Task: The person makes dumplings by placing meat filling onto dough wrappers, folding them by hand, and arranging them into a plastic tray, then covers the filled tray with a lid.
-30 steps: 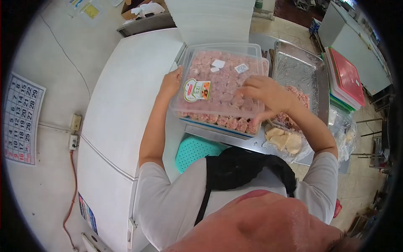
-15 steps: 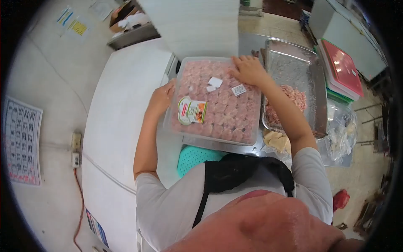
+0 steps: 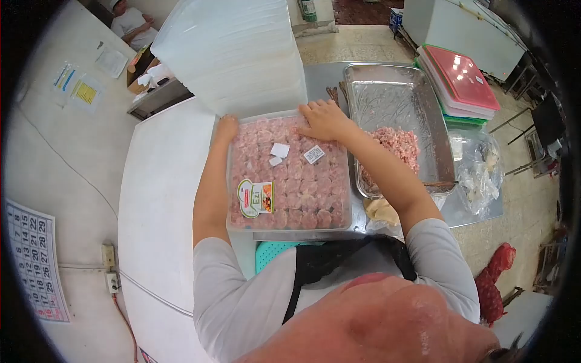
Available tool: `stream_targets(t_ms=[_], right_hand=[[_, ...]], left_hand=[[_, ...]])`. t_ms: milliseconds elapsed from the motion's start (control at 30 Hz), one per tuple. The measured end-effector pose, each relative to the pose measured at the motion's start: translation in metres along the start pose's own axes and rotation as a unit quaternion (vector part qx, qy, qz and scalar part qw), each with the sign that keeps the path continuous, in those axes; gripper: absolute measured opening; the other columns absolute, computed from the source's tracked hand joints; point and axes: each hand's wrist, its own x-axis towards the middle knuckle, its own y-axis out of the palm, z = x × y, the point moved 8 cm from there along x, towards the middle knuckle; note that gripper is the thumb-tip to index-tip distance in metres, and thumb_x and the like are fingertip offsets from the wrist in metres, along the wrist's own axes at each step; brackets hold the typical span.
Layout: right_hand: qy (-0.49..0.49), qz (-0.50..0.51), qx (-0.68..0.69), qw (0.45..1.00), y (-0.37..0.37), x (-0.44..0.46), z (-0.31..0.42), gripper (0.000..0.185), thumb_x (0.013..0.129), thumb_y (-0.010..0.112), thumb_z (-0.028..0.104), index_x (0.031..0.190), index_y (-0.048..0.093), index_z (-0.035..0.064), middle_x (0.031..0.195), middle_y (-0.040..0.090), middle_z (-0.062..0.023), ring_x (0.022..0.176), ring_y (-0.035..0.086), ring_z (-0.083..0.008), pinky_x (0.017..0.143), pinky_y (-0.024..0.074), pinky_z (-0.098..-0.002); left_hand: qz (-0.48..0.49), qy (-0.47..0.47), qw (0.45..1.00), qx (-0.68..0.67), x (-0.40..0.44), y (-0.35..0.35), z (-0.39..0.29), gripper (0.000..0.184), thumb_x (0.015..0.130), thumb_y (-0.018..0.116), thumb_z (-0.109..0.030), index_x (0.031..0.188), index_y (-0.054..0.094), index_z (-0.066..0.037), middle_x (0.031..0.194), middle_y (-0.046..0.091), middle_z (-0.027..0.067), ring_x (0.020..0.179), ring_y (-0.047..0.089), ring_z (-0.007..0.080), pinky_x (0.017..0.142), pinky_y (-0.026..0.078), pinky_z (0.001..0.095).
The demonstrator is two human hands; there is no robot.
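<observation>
Container [image 3: 290, 229] and clear lid [image 3: 290, 166] lay at 12 o'clock from the wearer's chest, with rows of meat rounds [image 3: 308, 202] showing through the plastic. Both hands touched its far side. Taking the container's middle as the clock's centre, the left hand [image 3: 227, 128] was at 10 o'clock, on the far corner, and the right hand [image 3: 325, 121] at 1 o'clock, over the far edge. So the middle lay toward 4 o'clock from the left hand and 7 o'clock from the right, which reached further onto the lid.

The right hand's fingers were spread and palm down, pinching nothing that showed. The left hand's fingertips were hidden, so whether they gripped the rim could not be told. The outline looked nearly square, and no long axis could be judged. Whether the lid was snapped down all round was also unclear.

A metal tray [image 3: 449, 163] with minced meat [image 3: 400, 147] stood just beside it, between 2 and 3 o'clock; a tall white stack [image 3: 233, 57] rose at 11.
</observation>
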Motion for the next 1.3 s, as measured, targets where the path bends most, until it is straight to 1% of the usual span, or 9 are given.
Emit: stream_targets(t_ms=[167,300,367,467,567,700,900,1233,1300], right_hand=[[0.021,0.076,-0.009,0.997,0.001,0.006,0.001,0.063,0.082,0.055,0.053,0.12,0.052,0.0036,0.111,0.058,-0.018,0.106,0.055,-0.0328,0.089,0.0407,-0.0466],[0.023,0.035,-0.002,0.999,-0.011,0.001,0.009,0.057,0.082,0.056,0.052,0.112,0.055,0.0041,0.109,0.058,-0.0186,0.104,0.056,-0.0334,0.088,0.041,-0.0466],[0.022,0.015,0.0,1.0,-0.008,0.003,0.007,0.053,0.082,0.057,0.05,0.109,0.056,0.0045,0.109,0.058,-0.0186,0.105,0.055,-0.033,0.087,0.0409,-0.0465],[-0.021,-0.084,0.009,0.996,-0.023,-0.006,0.014,0.049,0.085,0.055,0.047,0.106,0.058,0.0031,0.111,0.057,-0.0208,0.107,0.053,-0.0356,0.087,0.0417,-0.0471],[-0.063,-0.222,0.012,0.973,-0.037,-0.037,0.032,0.046,0.085,0.058,0.041,0.111,0.057,0.0028,0.117,0.053,-0.0227,0.112,0.049,-0.0384,0.094,0.039,-0.048],[-0.096,-0.088,0.115,0.985,-0.044,-0.099,0.087,0.048,0.086,0.058,0.039,0.12,0.052,0.0054,0.128,0.045,-0.024,0.119,0.043,-0.0416,0.102,0.0329,-0.0484],[-0.186,0.054,0.126,0.973,-0.043,-0.156,0.143,0.053,0.087,0.057,0.042,0.127,0.047,0.0085,0.137,0.038,-0.0245,0.126,0.038,-0.0419,0.105,0.0298,-0.0488],[-0.24,0.268,0.074,0.93,-0.05,-0.141,0.158,0.071,0.087,0.048,0.058,0.136,0.04,0.0084,0.141,0.034,-0.025,0.132,0.031,-0.0404,0.106,0.029,-0.0509],[-0.234,0.166,0.027,0.958,-0.046,-0.145,0.163,0.069,0.086,0.05,0.056,0.136,0.04,0.0091,0.14,0.035,-0.0248,0.132,0.032,-0.0395,0.105,0.0289,-0.0511]], left_hand=[[0.014,-0.027,0.999,-0.014,0.002,0.01,0.004,0.02,0.078,0.049,-0.011,0.08,0.065,0.001,0.088,0.065,0.0209,0.086,0.063,0.0344,0.077,0.05,0.0445],[0.004,-0.049,0.998,-0.045,-0.001,-0.005,-0.002,0.023,0.082,0.046,-0.012,0.089,0.062,0.003,0.088,0.065,0.0227,0.089,0.062,0.0367,0.078,0.049,0.0463],[-0.041,-0.154,0.98,-0.123,-0.002,0.004,0.013,0.028,0.089,0.042,-0.017,0.101,0.058,0.002,0.094,0.064,0.0239,0.091,0.061,0.0389,0.08,0.048,0.048],[-0.143,-0.18,0.95,-0.21,-0.035,-0.009,0.009,0.034,0.095,0.036,-0.023,0.117,0.047,0.001,0.105,0.06,0.0258,0.097,0.058,0.0417,0.085,0.045,0.0486],[-0.12,-0.226,0.898,-0.359,-0.101,-0.082,-0.032,0.041,0.098,0.035,-0.026,0.131,0.036,0.0,0.127,0.048,0.0263,0.114,0.05,0.0413,0.097,0.04,0.0442],[-0.116,-0.201,0.895,-0.38,-0.191,-0.121,-0.07,0.046,0.098,0.035,-0.021,0.14,0.028,-0.002,0.144,0.032,0.0227,0.132,0.034,0.0371,0.106,0.032,0.0397],[-0.153,-0.304,0.845,-0.412,-0.24,-0.141,-0.08,0.045,0.1,0.035,-0.02,0.141,0.028,-0.004,0.139,0.04,0.022,0.129,0.04,0.0365,0.106,0.033,0.0394],[-0.189,-0.324,0.825,-0.422,-0.248,-0.143,-0.081,0.039,0.097,0.04,-0.015,0.134,0.04,-0.005,0.135,0.046,0.0199,0.121,0.047,0.0353,0.1,0.037,0.0385],[-0.165,-0.357,0.802,-0.45,-0.249,-0.146,-0.081,0.038,0.095,0.041,-0.013,0.133,0.04,-0.004,0.13,0.05,0.022,0.11,0.053,0.0379,0.095,0.04,0.0396]])
